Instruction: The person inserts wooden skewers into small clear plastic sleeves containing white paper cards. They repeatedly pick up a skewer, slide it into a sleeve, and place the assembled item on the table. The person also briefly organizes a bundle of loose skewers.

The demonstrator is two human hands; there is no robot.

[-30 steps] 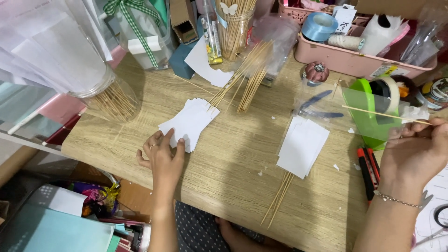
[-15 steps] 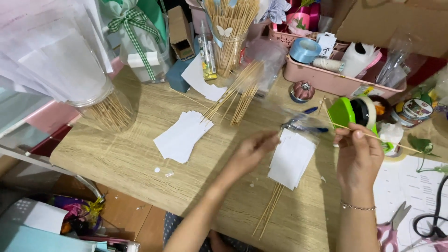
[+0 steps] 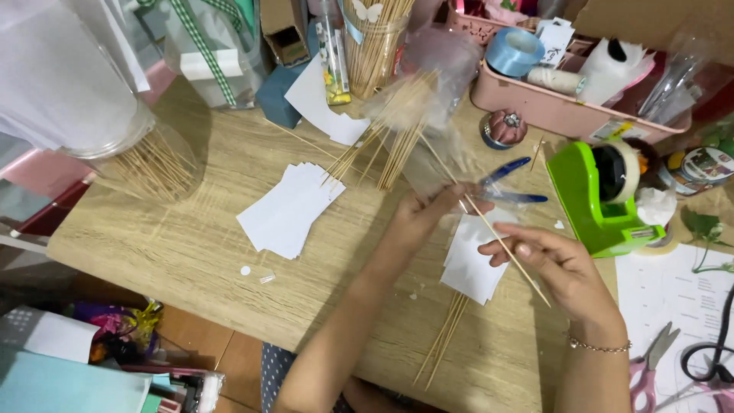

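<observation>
Head view: both hands on one wooden skewer over the table.

Left hand and right hand have both come to the middle since the earlier pictures; a second ago the left lay flat by the white card stack and the right sat far out at the edge. Now the left fingers pinch the upper part of the thin skewer, the right thumb and forefinger pinch its lower part; both grips closed tight on it. Skewer runs diagonally, held just above the second small pile of white cards, near the blue-handled scissors. Loose skewers lie under that pile. Green tape dispenser just right of the hands. Judged: one stick is picked and being readied over the cards.
</observation>
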